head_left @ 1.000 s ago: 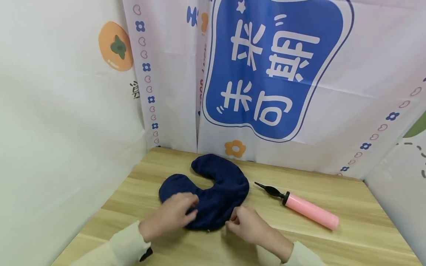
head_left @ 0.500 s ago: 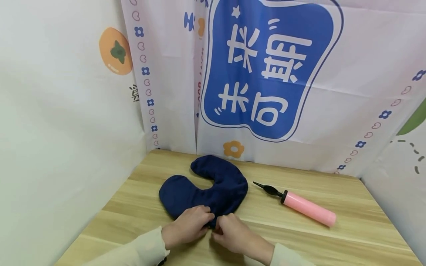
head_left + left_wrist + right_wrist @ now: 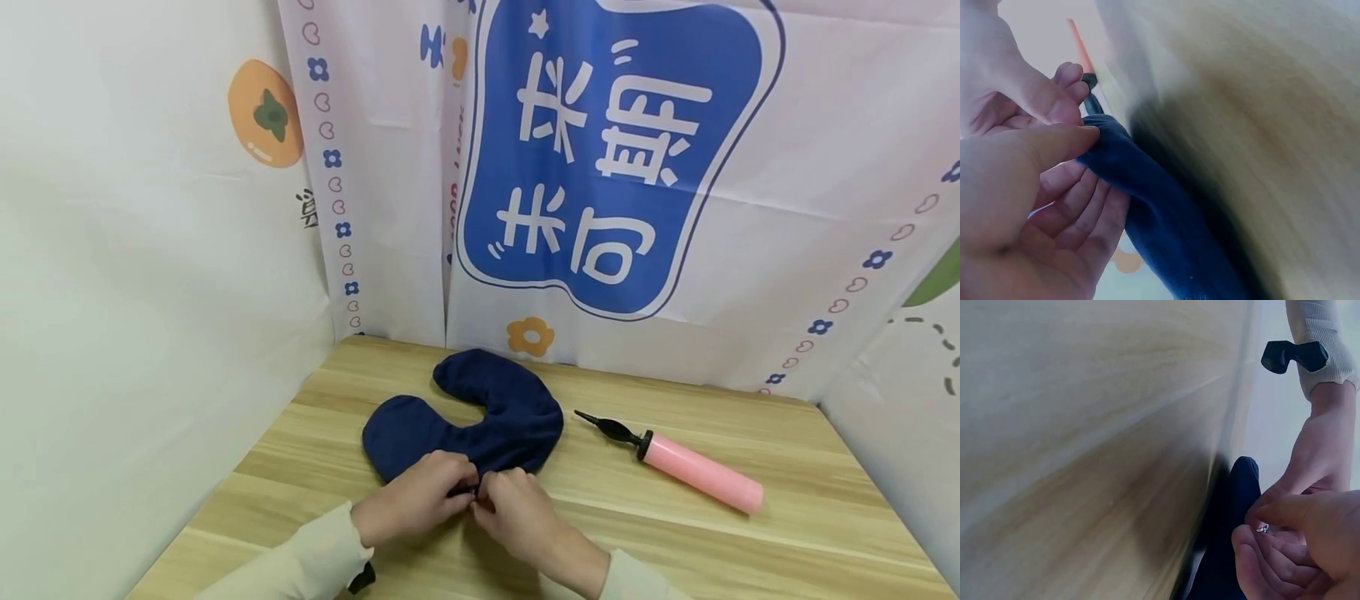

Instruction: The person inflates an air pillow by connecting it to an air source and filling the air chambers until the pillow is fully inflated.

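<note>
A navy U-shaped neck pillow [image 3: 517, 417] lies rather flat on the table, its curved middle edge towards me. My left hand [image 3: 422, 493] pinches that near edge; in the left wrist view its thumb [image 3: 1063, 142] lies over the navy fabric [image 3: 1147, 194] with the fingers beneath. Close beside it, the right hand [image 3: 521, 517] has curled fingers at the same edge. A small silver metal piece, like a zipper pull [image 3: 1262, 529], shows between the right thumb and index finger in the right wrist view. The hands partly hide this edge.
To the right lies a pink hand pump [image 3: 701, 472] with a black nozzle [image 3: 613, 430] pointing at the pillow. Printed white cloth [image 3: 390, 250] hangs behind the wooden table [image 3: 675, 558], and white walls stand on both sides.
Both hands have come together at the pillow's near edge; the left moved right and down from above the pillow, the right moved left. The pillow and pump stay about where they were.
</note>
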